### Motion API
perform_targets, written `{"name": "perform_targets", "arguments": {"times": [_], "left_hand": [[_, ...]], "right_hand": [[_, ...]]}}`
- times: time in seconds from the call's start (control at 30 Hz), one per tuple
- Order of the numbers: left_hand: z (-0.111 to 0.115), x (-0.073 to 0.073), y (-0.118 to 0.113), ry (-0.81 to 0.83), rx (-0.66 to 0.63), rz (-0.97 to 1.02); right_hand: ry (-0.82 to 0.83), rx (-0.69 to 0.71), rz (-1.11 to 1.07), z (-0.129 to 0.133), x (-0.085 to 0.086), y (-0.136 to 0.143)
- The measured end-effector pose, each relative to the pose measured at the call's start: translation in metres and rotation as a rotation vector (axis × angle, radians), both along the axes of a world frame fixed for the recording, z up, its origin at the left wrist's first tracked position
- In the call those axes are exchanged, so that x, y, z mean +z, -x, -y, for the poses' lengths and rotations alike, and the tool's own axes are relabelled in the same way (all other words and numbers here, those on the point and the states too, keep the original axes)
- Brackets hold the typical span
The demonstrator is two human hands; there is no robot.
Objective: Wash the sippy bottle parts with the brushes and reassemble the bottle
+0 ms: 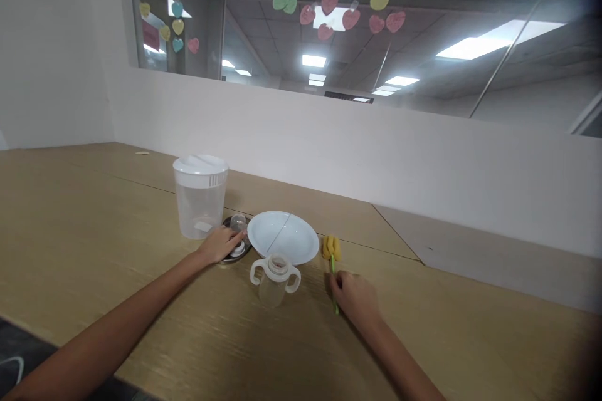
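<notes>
My right hand is closed on the green handle of a bottle brush with a yellow sponge head, which rests on the table. My left hand reaches over a small round metal tray, its fingers stretched out beside a clear dome-shaped cap and a white ring-shaped piece. Whether those fingertips touch either piece, I cannot tell. Between my hands, an uncapped baby bottle with two white handles stands upright. Just behind it is a white oval bowl with a thin dark line across it.
A translucent bucket with a white lid stands behind my left hand. The wooden table runs back to a white wall below a window with heart-shaped notes. A small flat pale piece lies at the back left.
</notes>
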State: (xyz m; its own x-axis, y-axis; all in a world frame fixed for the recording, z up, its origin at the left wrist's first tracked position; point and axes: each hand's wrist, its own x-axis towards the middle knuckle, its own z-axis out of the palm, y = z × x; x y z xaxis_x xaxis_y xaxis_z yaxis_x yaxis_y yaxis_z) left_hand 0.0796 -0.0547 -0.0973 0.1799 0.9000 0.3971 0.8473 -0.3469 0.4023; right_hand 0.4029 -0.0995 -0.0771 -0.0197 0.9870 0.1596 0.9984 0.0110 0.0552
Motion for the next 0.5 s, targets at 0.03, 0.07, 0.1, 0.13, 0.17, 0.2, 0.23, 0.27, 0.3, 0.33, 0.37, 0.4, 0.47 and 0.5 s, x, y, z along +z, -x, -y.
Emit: {"name": "perform_targets", "arguments": {"times": [0.03, 0.07, 0.1, 0.13, 0.17, 0.2, 0.23, 0.27, 0.3, 0.33, 0.37, 0.4, 0.47, 0.5], "left_hand": [[0.0, 0.0, 0.0, -0.001, 0.009, -0.006], [0.0, 0.0, 0.0, -0.005, 0.016, -0.011], [0.0, 0.0, -0.001, -0.01, 0.022, -0.015], [0.0, 0.001, -0.001, -0.019, 0.028, -0.017], [0.001, 0.002, -0.001, -0.03, 0.037, -0.017], [0.001, 0.002, -0.001, -0.043, 0.048, -0.016], [0.002, 0.003, 0.0, -0.058, 0.061, -0.012], [0.003, 0.004, 0.0, -0.072, 0.077, -0.003], [0.004, 0.005, 0.0, -0.085, 0.095, 0.007], [0.005, 0.006, 0.0, -0.097, 0.113, 0.017], [0.006, 0.007, 0.0, -0.111, 0.13, 0.023], [0.007, 0.008, 0.0, -0.131, 0.144, 0.022], [0.008, 0.011, -0.001, -0.19, 0.158, -0.008], [0.009, 0.012, -0.001, -0.227, 0.161, -0.031]], "right_hand": [[0.0, 0.001, -0.003, 0.0, 0.0, 0.0], [0.002, -0.001, -0.004, 0.0, -0.001, -0.001], [0.005, -0.004, -0.004, 0.0, -0.001, -0.001], [0.007, -0.006, -0.004, 0.0, -0.001, -0.001], [0.008, -0.006, -0.003, 0.0, -0.001, -0.002], [0.007, -0.008, 0.0, 0.0, -0.001, -0.002], [0.006, -0.008, 0.003, 0.0, -0.001, -0.002], [0.004, -0.006, 0.005, 0.0, 0.0, -0.002], [0.003, -0.005, 0.006, 0.0, 0.0, -0.001], [0.006, -0.006, 0.006, 0.0, 0.0, -0.001], [0.01, -0.009, 0.004, 0.0, 0.0, -0.001], [0.015, -0.012, 0.001, 0.0, 0.0, -0.001], [0.027, -0.017, -0.002, 0.0, 0.0, -0.001], [0.032, -0.022, 0.001, 0.0, 0.001, -0.001]]}}
